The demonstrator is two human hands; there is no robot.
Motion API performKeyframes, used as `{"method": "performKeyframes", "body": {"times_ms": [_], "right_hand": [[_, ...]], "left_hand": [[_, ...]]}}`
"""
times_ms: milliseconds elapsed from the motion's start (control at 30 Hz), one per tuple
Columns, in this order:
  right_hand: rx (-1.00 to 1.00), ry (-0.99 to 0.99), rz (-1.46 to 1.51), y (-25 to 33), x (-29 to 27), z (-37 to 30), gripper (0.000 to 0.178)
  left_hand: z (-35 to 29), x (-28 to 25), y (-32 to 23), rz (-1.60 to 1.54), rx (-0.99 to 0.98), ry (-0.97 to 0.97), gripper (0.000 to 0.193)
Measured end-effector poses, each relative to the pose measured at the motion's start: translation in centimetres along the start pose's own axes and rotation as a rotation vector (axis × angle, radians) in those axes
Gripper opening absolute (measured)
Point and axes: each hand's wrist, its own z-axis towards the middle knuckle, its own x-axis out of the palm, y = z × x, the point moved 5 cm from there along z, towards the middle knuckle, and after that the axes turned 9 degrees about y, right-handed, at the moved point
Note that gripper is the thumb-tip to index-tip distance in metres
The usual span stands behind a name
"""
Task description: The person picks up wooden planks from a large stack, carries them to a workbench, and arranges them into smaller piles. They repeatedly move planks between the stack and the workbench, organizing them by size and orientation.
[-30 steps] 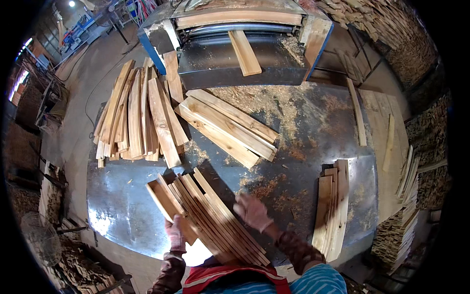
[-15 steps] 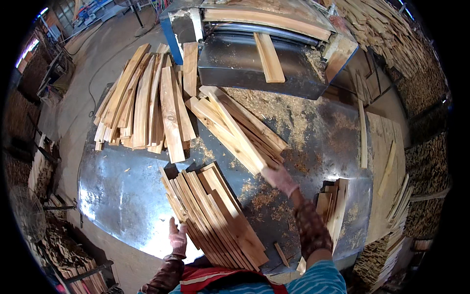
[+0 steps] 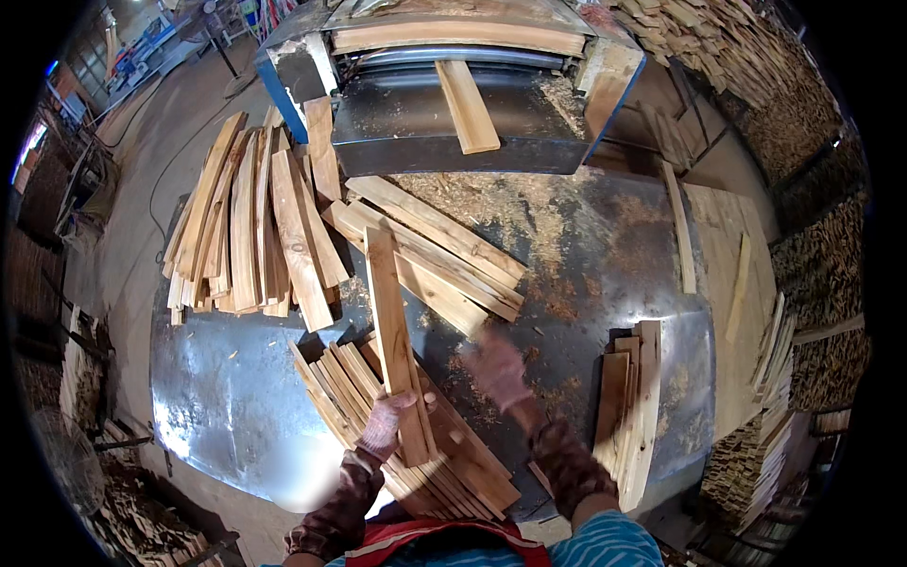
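Observation:
My left hand (image 3: 385, 422), in a pale glove, is closed round the lower part of a wooden plank (image 3: 385, 312). That plank stands tilted above a stack of planks (image 3: 468, 463) lying at the table's front edge. Motion blurs my right hand (image 3: 498, 367), which is apart from the held plank, so its fingers cannot be read. Just beyond it, several planks (image 3: 444, 255) lie slanting across the metal table (image 3: 246, 378). A larger fanned pile of planks (image 3: 250, 227) covers the table's far left.
Straight ahead stands a planer-like machine (image 3: 463, 156) with one board (image 3: 468, 109) on its metal bed. Wood shavings (image 3: 539, 213) litter the table before it. A short stack of planks (image 3: 635, 416) sits at the right. Heaped timber (image 3: 727, 57) rises at the far right.
My left hand has moved up and right and now grips a plank. My right hand has drawn back leftward from the slanted planks. The whole view has shifted slightly.

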Motion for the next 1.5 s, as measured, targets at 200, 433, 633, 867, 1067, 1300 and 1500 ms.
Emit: {"method": "performKeyframes", "body": {"times_ms": [200, 433, 633, 867, 1067, 1300, 1500], "right_hand": [[0.234, -0.002, -0.400, -5.6, -6.5, 7.9, 0.086], [0.177, 0.153, -0.135, -1.0, -3.8, -3.0, 0.075], [0.301, 0.199, 0.243, -3.6, 4.5, -19.9, 0.073], [0.396, 0.342, 0.461, -2.4, 8.3, -25.6, 0.081], [0.278, 0.485, 0.439, -0.8, 8.0, -26.0, 0.088], [0.306, 0.535, 0.231, 4.9, 8.7, -27.4, 0.091], [0.242, 0.285, 0.229, 5.0, 9.3, -28.5, 0.084]], "left_hand": [[-2.1, -2.9, -0.2, -0.056, 0.046, 0.141, 0.039], [-6.0, -4.4, -0.3, -0.053, 0.028, 0.293, 0.059], [-9.2, -2.2, 0.0, -0.151, -0.041, 0.394, 0.063], [-13.0, -2.8, 1.2, 0.014, 0.038, 0.316, 0.064], [-19.3, -12.0, 1.8, 0.378, 0.375, -0.235, 0.043], [-18.3, -24.6, 13.2, 0.443, 0.305, -0.444, 0.038], [-16.7, -23.9, 13.8, 0.864, -0.223, -0.567, 0.064]]}}
